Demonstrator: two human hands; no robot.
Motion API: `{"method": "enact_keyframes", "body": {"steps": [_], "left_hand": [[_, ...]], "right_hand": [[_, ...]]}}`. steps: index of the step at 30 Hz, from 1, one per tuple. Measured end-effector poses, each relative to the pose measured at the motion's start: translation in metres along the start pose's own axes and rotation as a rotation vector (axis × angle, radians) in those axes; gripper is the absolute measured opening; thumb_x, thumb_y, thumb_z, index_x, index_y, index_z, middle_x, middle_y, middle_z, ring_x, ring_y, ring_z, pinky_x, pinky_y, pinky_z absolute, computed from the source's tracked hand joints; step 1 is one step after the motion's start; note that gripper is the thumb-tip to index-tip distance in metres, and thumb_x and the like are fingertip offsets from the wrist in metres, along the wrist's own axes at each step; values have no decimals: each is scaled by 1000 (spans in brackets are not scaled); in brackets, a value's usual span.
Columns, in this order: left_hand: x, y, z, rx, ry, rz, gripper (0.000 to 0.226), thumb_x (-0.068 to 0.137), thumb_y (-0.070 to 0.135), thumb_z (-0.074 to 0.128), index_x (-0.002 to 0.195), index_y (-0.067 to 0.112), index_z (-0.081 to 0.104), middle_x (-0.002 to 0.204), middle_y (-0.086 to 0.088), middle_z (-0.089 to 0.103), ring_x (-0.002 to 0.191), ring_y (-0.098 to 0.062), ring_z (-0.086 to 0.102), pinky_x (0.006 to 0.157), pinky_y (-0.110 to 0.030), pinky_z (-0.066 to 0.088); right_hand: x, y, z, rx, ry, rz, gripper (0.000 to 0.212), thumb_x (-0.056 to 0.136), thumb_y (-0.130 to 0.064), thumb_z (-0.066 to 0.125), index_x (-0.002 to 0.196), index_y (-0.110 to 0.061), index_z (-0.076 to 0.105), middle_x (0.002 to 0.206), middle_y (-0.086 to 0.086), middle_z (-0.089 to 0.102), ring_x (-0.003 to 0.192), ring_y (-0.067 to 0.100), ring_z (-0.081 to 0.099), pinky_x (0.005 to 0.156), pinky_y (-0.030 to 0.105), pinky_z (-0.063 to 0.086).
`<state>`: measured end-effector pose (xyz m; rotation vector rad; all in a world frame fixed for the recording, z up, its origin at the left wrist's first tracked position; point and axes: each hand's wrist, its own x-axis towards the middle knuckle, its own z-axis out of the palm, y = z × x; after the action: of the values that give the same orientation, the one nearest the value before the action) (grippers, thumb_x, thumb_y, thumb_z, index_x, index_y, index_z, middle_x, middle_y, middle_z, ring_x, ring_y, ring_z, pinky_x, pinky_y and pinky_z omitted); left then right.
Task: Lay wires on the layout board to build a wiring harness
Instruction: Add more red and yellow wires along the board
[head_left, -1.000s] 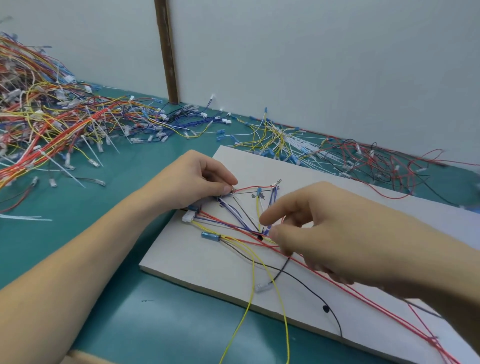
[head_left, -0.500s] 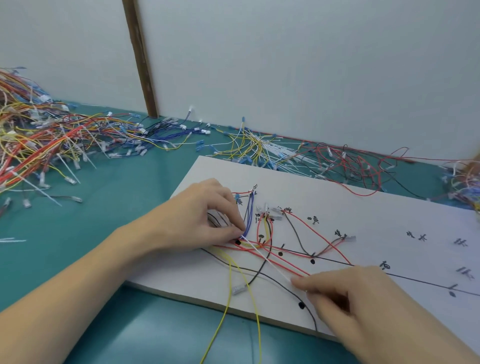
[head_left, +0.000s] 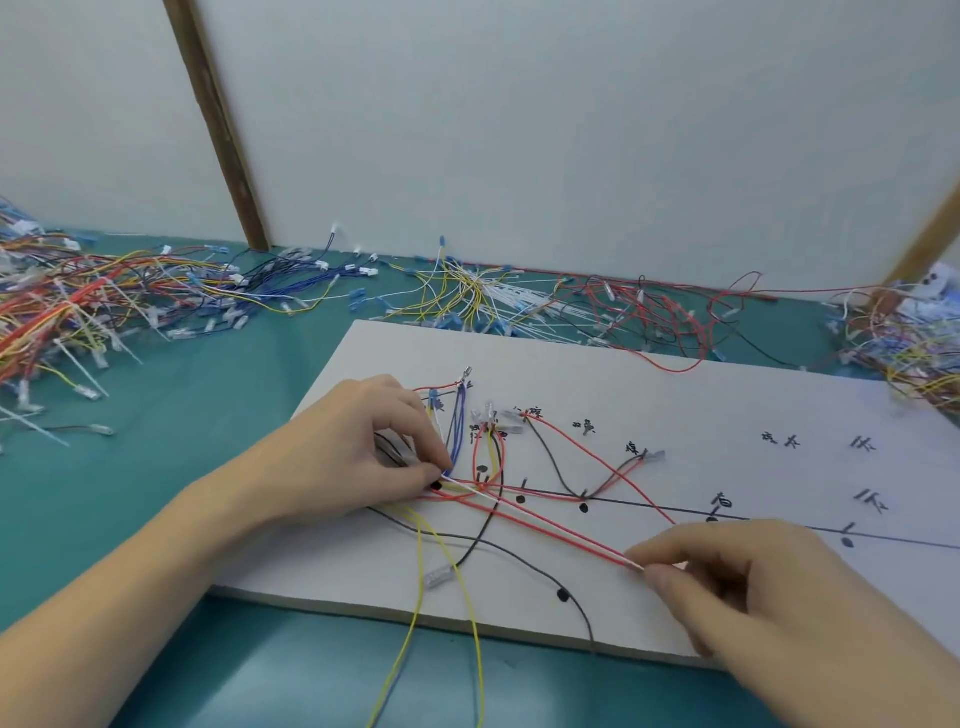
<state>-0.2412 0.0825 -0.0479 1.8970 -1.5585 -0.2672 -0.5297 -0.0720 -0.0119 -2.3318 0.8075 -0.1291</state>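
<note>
- Red and white wires (head_left: 545, 525) ran taut across the pale layout board (head_left: 727, 410), stretched between the two hands from the left-hand cluster of marks down toward the near edge.
- Left hand (head_left: 358, 447) pressed its grip narrow, thumb and forefinger pinched on the bundle where it met a black dot, just beside the short blue wires (head_left: 457, 436) that rose toward a terminal at the top.
- Right hand (head_left: 727, 582) had its grip closed on the far end of the same strands, thumb and forefinger nipping the white wire's tip; how many red strands it actually held was hard to tell, as the fingers hid them.
- Doing this step well probably meant keeping the left pinch fixed as an anchor, then swinging the right end up until the strands followed the drawn black line (head_left: 779, 522) toward the next dot.
- Tension should have been even but gentle, since a hard pull could have dragged the seated terminals off their labelled spots.
- Yellow wires (head_left: 441, 597) and a black wire (head_left: 524, 561) trailed off the board's near edge over the teal counter (head_left: 182, 426); they needed to stay clear of the run being laid.
- Loose stock lay heaped along the counter's back, well apart from the work.
</note>
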Motion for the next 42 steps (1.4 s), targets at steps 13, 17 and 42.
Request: {"method": "enact_keyframes", "body": {"steps": [13, 17, 42], "left_hand": [[45, 62, 33, 185, -32, 210, 39, 99, 18, 65, 135, 34, 64, 130, 18, 61, 123, -4, 51, 104, -20, 37], [74, 71, 38, 250, -119, 72, 55, 98, 3, 55, 143, 35, 53, 129, 18, 59, 113, -2, 45, 103, -22, 37], [59, 64, 62, -42, -163, 95, 20, 87, 15, 80, 95, 33, 83, 86, 13, 72, 96, -11, 63, 83, -21, 47]], "right_hand": [[11, 58, -17, 299, 32, 58, 18, 90, -31, 67, 90, -46, 76, 57, -2, 67, 48, 2, 52, 50, 13, 38], [10, 60, -15, 244, 47, 20, 18, 88, -38, 65, 94, -51, 75, 68, -13, 71, 59, -1, 61, 62, 16, 42], [20, 77, -24, 369, 66, 166, 13, 91, -28, 69, 82, -35, 77, 58, 4, 68, 41, 11, 52, 42, 21, 40]]}}
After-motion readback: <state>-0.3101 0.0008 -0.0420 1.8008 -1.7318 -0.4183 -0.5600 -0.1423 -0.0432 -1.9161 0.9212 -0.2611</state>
